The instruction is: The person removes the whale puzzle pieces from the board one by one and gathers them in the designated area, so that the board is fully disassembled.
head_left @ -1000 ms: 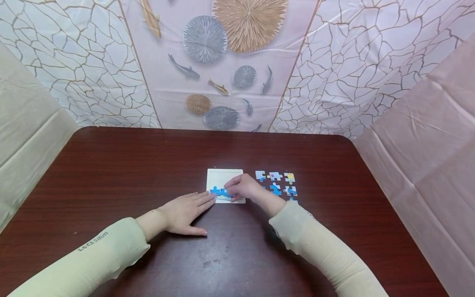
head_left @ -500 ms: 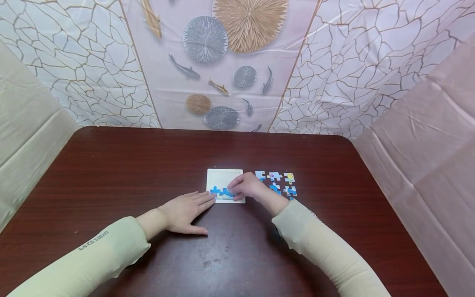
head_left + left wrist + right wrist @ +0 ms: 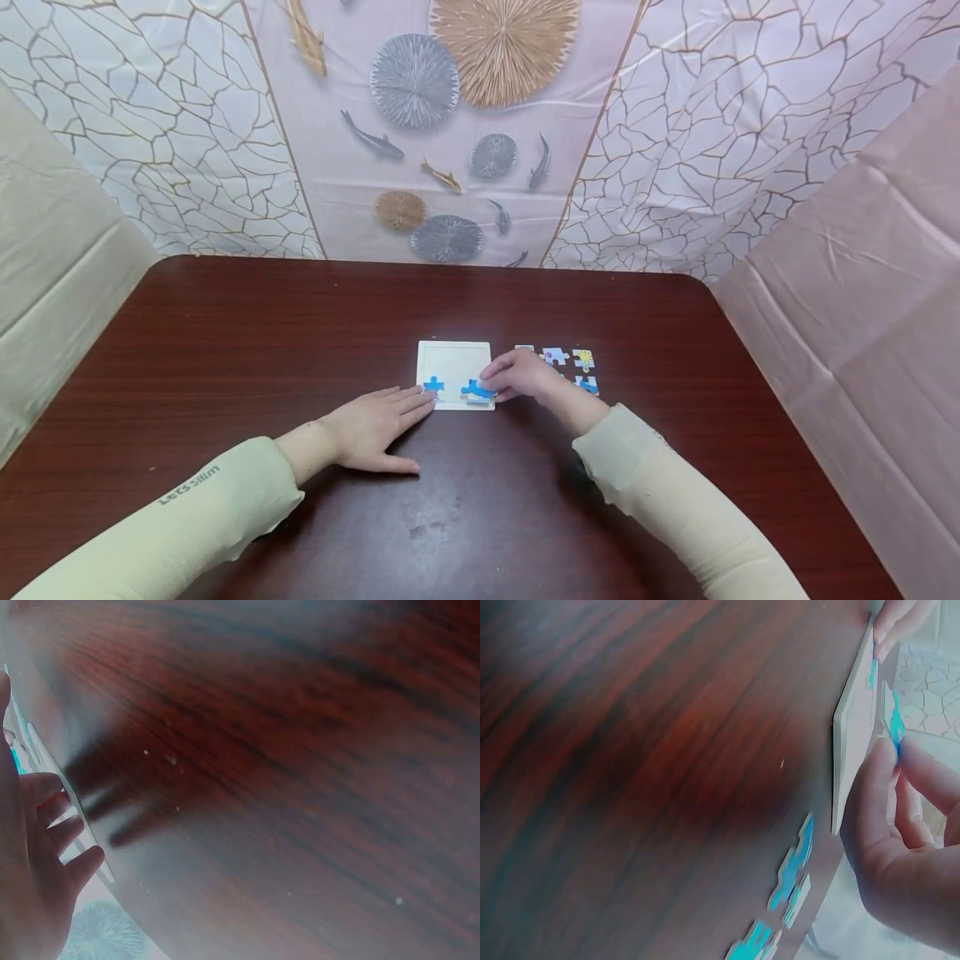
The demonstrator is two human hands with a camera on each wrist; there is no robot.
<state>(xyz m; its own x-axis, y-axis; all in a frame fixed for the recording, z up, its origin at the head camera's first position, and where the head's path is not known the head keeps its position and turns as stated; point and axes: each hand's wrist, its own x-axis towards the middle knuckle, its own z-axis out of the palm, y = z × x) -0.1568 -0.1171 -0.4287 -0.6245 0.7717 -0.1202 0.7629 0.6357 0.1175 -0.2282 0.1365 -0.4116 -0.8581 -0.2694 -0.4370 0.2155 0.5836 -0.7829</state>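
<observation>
A white puzzle tray (image 3: 453, 357) lies mid-table. My left hand (image 3: 377, 427) is spread flat, fingertips on the tray's lower left corner, thumb pointing right over the table. Beside those fingertips a blue puzzle piece (image 3: 433, 384) sits in the tray's corner. My right hand (image 3: 528, 377) pinches another blue puzzle piece (image 3: 476, 389) between thumb and fingers. That piece is over the tray's lower right part. In the right wrist view, the pinched puzzle piece (image 3: 897, 718) is lifted off the tray's surface and tilted. The left wrist view shows the fingers (image 3: 84, 864) at the tray edge.
Right of the tray lie several loose puzzle pieces, among them one with a yellow sun (image 3: 584, 358) and one with a pink swirl (image 3: 553, 356). My right hand and forearm partly cover others. A patterned cloth (image 3: 480, 167) hangs behind the dark wooden table (image 3: 300, 317).
My right hand has moved right with the blue puzzle piece, away from the piece in the left corner, where the two stood side by side. My left hand has stayed in place.
</observation>
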